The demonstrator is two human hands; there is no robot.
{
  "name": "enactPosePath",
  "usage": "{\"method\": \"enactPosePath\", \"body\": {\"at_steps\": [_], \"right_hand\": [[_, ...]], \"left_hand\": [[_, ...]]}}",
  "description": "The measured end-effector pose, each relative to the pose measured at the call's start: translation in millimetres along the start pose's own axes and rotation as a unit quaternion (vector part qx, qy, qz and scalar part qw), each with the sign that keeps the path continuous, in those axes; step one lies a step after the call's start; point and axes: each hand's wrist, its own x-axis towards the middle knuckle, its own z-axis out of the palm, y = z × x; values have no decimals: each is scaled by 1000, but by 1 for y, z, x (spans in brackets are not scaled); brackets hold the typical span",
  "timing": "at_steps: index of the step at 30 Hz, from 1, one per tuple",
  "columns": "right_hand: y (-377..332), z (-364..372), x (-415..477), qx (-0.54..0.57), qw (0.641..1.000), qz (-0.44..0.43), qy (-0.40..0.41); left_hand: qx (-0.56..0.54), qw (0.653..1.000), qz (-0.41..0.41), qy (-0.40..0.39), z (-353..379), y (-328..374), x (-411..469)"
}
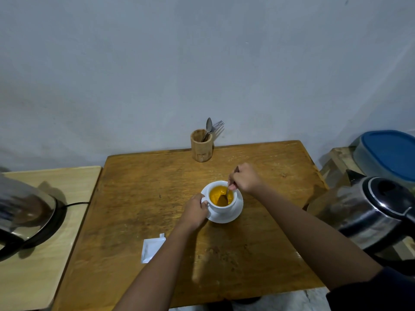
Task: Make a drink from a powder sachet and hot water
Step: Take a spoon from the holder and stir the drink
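Note:
A white cup point(232, 202) full of orange-yellow drink stands on a white saucer point(235, 215) in the middle of the brown wooden table point(134, 187). My left hand point(195, 211) grips the cup by its handle on the left side. My right hand point(246, 179) is closed on a metal spoon point(228, 193) whose bowl sits in the liquid. An opened white sachet point(150, 248) lies flat on the table near my left forearm, with a small torn-off corner beside it.
A wooden holder point(201, 145) with a spoon and fork stands at the table's far edge by the wall. One steel kettle point(372, 212) sits at the right, another steel kettle point(24, 212) on a lighter side table point(45, 277) at the left. A blue-lidded container point(390, 153) is far right.

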Motion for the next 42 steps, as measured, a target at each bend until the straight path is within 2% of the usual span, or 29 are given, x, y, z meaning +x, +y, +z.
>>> {"method": "enactPosePath", "body": {"at_steps": [5, 10, 14, 18, 23, 28, 33, 38, 42], "right_hand": [[9, 11, 1, 64, 994, 27, 86], [7, 23, -2, 27, 990, -16, 138], [3, 26, -5, -60, 987, -95, 114], [0, 25, -10, -184, 969, -159, 50], [-7, 15, -17, -277, 945, -172, -15], [-9, 8, -23, -296, 935, -179, -80], [-9, 11, -26, -252, 939, -215, -95], [-7, 8, -26, -254, 934, -230, -104], [-1, 1, -27, -315, 904, -264, -120]], "left_hand": [[-3, 1000, 24, -4, -1, 2, -1], [-1, 1000, 27, -6, -2, 1, -2], [1, 999, 35, -6, -3, 0, -1], [2, 999, 38, -10, -4, -1, -1], [3, 999, 35, -17, -4, -1, 0], [6, 999, 28, -19, -5, 0, 1], [12, 999, 30, -16, -5, 1, 1], [4, 1000, 24, -19, -6, 1, 1], [7, 999, 21, -25, -7, 2, 0]]}}
